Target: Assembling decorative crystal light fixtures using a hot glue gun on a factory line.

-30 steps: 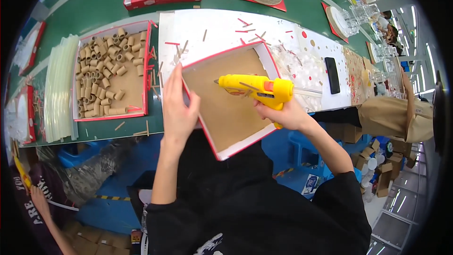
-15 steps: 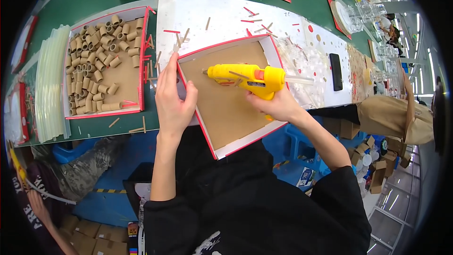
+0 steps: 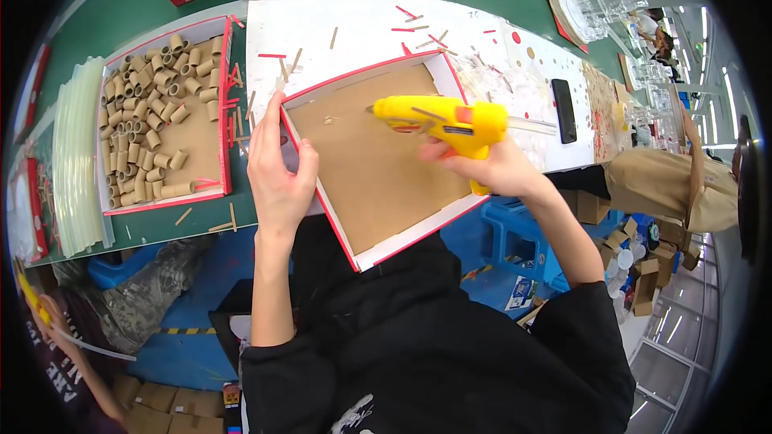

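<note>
A shallow cardboard tray with a red and white rim point(image 3: 402, 241) hangs over the near edge of the table, its brown inside facing up. My left hand point(image 3: 277, 169) grips the tray's left wall, thumb inside. My right hand point(image 3: 494, 169) holds a yellow glue gun point(image 3: 442, 122) above the tray, its nozzle pointing left toward a small spot near the tray's far left corner.
A red-rimmed box of several short cardboard tubes point(image 3: 153, 116) sits to the left, next to a bundle of clear glue sticks point(image 3: 76, 161). A white sheet point(image 3: 362, 28) with scattered red and wooden sticks lies behind the tray. A black phone point(image 3: 564, 110) lies to the right. Another person stands at the right.
The glue gun has moved up and to the left over the tray, toward its far corner. My left hand stays on the tray's left wall.
</note>
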`<state>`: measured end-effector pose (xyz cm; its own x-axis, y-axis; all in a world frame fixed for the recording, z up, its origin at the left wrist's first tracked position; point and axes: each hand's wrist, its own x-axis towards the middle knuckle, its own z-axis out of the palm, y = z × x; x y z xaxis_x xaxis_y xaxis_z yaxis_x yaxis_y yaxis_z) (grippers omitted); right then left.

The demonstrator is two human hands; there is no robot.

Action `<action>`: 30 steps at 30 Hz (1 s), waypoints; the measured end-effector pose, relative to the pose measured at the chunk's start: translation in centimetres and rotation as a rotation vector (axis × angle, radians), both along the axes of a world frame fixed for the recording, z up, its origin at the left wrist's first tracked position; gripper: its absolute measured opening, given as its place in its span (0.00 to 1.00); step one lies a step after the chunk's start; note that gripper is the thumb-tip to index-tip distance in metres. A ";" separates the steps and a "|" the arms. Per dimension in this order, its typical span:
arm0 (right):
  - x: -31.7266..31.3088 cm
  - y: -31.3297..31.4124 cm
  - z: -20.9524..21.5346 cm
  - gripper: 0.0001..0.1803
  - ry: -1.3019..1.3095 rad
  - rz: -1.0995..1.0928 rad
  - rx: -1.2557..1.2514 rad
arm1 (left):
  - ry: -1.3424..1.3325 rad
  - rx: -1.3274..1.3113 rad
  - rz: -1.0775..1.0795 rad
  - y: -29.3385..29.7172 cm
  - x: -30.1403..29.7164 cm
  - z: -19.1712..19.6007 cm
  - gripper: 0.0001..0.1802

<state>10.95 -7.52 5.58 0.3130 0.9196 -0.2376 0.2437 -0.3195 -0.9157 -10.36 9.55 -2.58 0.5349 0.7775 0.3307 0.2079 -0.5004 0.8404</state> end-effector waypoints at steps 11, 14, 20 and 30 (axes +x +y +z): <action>3.1 -1.8 1.1 0.10 0.160 -0.232 -0.297 | 0.003 -0.091 -0.002 -0.1 -0.2 0.1 0.33; 3.3 -2.0 0.6 0.10 0.147 -0.250 -0.264 | 0.061 -0.023 -0.003 0.0 -0.4 0.0 0.33; 3.4 -2.2 0.2 0.10 0.130 -0.270 -0.255 | 0.010 -0.034 0.003 -0.1 -0.1 -0.2 0.33; 3.8 -2.2 0.9 0.10 0.149 -0.273 -0.302 | 0.063 -0.050 -0.008 -0.1 -0.2 0.0 0.33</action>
<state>14.73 -9.73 6.48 0.4767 0.6903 -0.5443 -0.0145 -0.6130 -0.7900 -10.61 9.43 -2.61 0.5596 0.7879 0.2570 0.2573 -0.4599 0.8499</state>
